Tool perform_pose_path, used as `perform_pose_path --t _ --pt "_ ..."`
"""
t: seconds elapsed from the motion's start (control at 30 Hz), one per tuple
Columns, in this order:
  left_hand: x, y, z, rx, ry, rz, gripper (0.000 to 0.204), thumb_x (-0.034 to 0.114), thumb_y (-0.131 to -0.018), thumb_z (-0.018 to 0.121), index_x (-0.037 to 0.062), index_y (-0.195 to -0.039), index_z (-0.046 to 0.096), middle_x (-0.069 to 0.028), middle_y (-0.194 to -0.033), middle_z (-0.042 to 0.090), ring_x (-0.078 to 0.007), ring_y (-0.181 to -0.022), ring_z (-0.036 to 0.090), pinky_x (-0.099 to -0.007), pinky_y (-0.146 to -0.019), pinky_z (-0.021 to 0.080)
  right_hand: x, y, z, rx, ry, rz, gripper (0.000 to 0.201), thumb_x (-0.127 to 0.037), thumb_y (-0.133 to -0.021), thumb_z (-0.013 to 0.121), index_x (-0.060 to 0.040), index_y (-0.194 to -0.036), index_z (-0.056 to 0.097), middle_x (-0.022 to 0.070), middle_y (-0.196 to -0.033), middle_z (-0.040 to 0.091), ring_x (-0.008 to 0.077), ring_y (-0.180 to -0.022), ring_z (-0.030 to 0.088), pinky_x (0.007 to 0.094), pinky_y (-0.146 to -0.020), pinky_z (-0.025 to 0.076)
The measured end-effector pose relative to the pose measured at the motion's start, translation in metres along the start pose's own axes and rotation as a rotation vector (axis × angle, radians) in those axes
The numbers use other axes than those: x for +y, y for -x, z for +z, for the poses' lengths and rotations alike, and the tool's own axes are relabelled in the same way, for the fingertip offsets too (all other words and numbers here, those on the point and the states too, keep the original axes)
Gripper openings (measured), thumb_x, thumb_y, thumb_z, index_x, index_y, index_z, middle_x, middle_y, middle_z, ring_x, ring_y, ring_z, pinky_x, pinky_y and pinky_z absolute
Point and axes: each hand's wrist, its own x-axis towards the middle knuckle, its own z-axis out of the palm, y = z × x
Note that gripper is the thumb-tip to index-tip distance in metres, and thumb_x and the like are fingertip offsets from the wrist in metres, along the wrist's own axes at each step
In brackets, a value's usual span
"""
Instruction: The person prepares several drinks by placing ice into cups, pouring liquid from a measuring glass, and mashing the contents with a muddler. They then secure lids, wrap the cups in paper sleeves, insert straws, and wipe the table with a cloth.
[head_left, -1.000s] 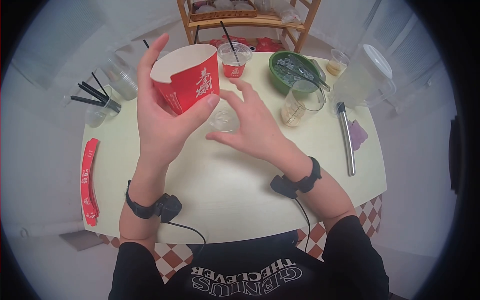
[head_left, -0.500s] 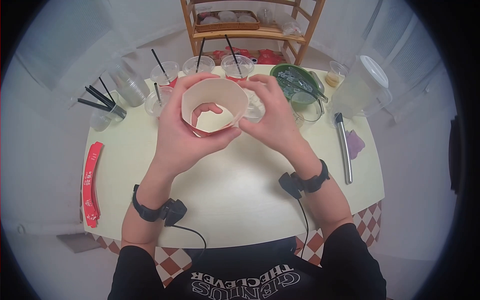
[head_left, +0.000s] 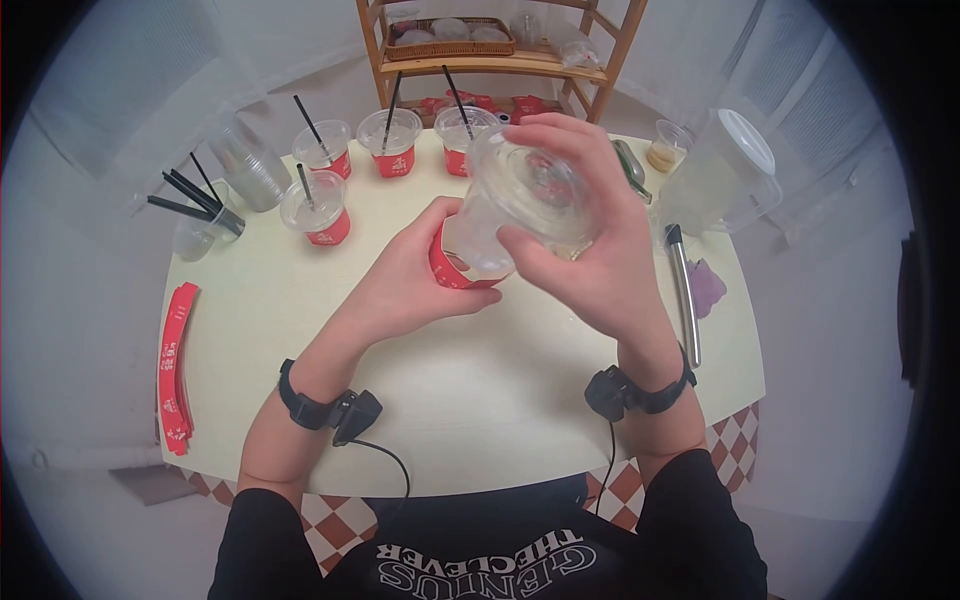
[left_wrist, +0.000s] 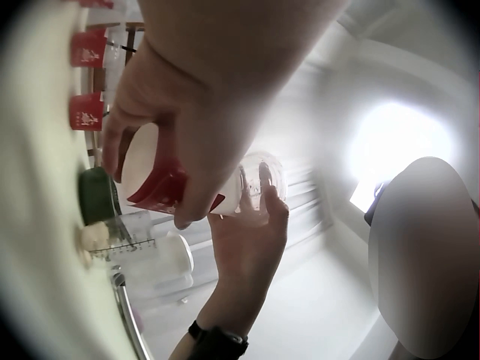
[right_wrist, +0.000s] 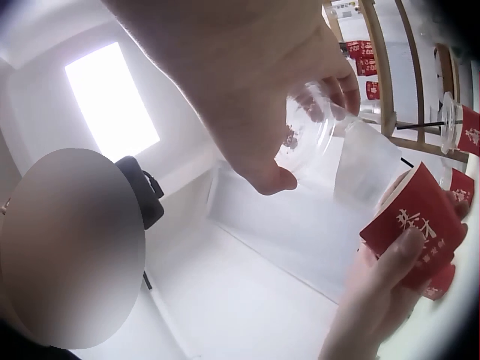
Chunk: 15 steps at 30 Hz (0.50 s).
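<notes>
In the head view the left hand [head_left: 410, 275] grips a red paper sleeve [head_left: 462, 272] with white lettering, held above the table. My right hand [head_left: 605, 235] holds a clear lidded plastic cup [head_left: 530, 190] by its wide end, tilted, its narrow end at the sleeve's opening. The right wrist view shows the cup [right_wrist: 367, 161] close to the sleeve [right_wrist: 418, 225], with the left hand's thumb pressed on the sleeve's lettered side. Seen from the left wrist, the sleeve [left_wrist: 161, 187] lies between the thumb and fingers; the right hand [left_wrist: 251, 240] is beyond it.
Several lidded cups with red sleeves and black straws, one of them a front cup [head_left: 318, 208], stand at the back left. Flat red sleeves [head_left: 175, 370] lie at the left edge. A straw holder [head_left: 225, 222], a pitcher [head_left: 715, 170] and a metal-and-black tool [head_left: 688, 300] are also on the table.
The right hand has picked up the clear cup and raised it to the sleeve. The left hand has lowered the sleeve and moved it slightly right, turning its opening toward the cup.
</notes>
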Motion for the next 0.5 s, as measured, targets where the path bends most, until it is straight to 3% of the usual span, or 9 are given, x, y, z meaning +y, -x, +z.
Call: perform_pose_path --t 0.1,0.3,0.4,0.5 --pt "0.004 0.002 0.002 0.05 -0.025 0.107 0.085 0.013 -0.076 0.092 0.0047 -0.149 0.05 -0.0092 -0.132 0.068 -0.0201 -0.121 0.069 -0.0365 -0.104 0.057 -0.006 0.004 0.007 -0.114 -0.041 0.054 0.063 -0.012 -0.074 0.078 -0.01 -0.136 0.068 0.0119 -0.145 0.058 0.028 -0.134 0.06 0.0427 -0.11 0.051" --pt "0.008 0.006 -0.008 -0.013 0.075 0.031 0.085 0.009 -0.074 0.089 0.0053 -0.149 0.051 -0.007 -0.134 0.067 -0.0193 -0.122 0.068 -0.0369 -0.106 0.055 0.004 0.009 0.022 -0.236 -0.041 -0.059 0.057 -0.014 -0.075 0.077 -0.01 -0.131 0.071 0.0137 -0.149 0.058 0.0326 -0.137 0.06 0.0466 -0.116 0.047" --pt "0.012 0.009 -0.015 -0.05 0.068 0.006 0.085 0.01 -0.073 0.089 0.0052 -0.148 0.051 -0.0069 -0.134 0.067 -0.0199 -0.122 0.068 -0.0369 -0.107 0.055 0.001 0.01 0.026 -0.222 -0.097 -0.04 0.051 -0.013 -0.077 0.078 -0.0083 -0.127 0.074 0.0201 -0.146 0.058 0.0381 -0.136 0.06 0.0456 -0.114 0.049" --pt "0.016 0.012 -0.015 -0.06 0.081 0.041 0.089 0.012 -0.073 0.091 0.0051 -0.151 0.049 -0.0077 -0.134 0.067 -0.0202 -0.123 0.067 -0.0379 -0.107 0.055 -0.007 0.009 0.021 -0.24 -0.108 -0.036 0.052 -0.013 -0.077 0.078 -0.0082 -0.129 0.073 0.0196 -0.146 0.059 0.038 -0.135 0.061 0.0456 -0.114 0.049"
